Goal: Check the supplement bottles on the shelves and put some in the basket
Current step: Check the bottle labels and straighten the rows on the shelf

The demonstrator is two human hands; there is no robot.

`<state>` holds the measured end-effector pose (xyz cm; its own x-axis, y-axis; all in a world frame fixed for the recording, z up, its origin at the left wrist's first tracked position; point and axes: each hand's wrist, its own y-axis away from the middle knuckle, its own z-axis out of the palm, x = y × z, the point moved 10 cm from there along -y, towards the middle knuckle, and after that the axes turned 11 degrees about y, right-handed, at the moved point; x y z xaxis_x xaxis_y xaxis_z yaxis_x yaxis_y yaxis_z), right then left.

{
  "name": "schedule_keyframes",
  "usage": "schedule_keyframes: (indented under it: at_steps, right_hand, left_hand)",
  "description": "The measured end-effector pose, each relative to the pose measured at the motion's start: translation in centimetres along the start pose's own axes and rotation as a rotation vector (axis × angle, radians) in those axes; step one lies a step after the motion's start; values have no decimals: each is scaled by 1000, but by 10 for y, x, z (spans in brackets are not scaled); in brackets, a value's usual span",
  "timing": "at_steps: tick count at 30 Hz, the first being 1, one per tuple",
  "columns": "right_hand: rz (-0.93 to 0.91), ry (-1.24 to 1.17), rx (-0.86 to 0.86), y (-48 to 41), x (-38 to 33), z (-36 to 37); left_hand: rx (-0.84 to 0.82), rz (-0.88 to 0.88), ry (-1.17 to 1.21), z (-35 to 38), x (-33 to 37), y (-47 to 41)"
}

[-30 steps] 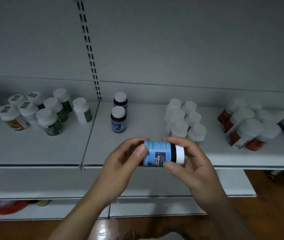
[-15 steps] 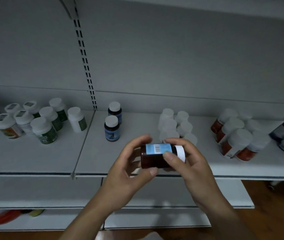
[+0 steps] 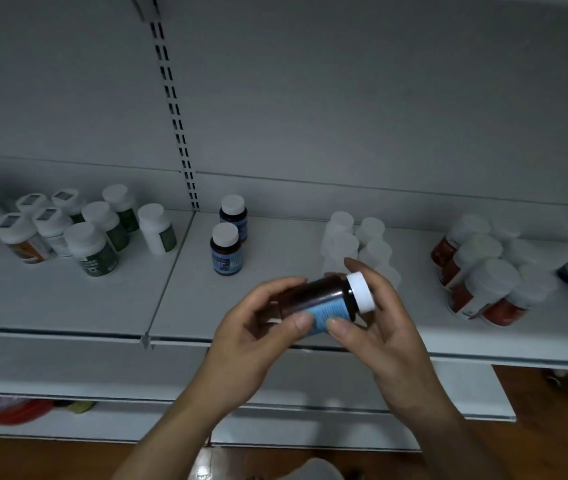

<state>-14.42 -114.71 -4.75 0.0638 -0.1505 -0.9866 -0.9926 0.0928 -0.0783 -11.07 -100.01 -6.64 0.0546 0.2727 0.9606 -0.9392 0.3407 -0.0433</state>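
Both hands grip bottle [image 3: 324,301] (over shelf [image 3: 206,306] edge).

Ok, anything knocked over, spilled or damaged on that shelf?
Nothing stands out. The bottles on the shelf stand capped in groups, none tipped or spilled. Only the brown bottle lies sideways, held by the left hand and right hand, cap on.

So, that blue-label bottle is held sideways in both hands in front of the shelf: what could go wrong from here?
Fingertip hold: the left hand and right hand only pinch the dark bottle; a slip could drop it past the shelf edge. The white bottles stand close behind the right hand, so a backward nudge might topple them.
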Motion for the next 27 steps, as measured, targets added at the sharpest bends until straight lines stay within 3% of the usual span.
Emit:
schedule_keyframes:
  at_steps: [8,17,22,24,27]
  right_hand:
    - [37,29,106,-4,8,-10]
    - [34,-45,-42,5,9,-1]
    - [61,29,65,3,15,-7]
    - [42,199,103,3,15,-11]
    - [-15,388,100,2,8,-8]
  left_hand:
    - [53,-166,7,14,-13,3]
    - [53,-292,56,20,-27,10]
    - [81,-94,-69,6,-22,7]
    - [-24,-46,-94,10,-21,10]
    - [-146,37,-365,22,-18,13]
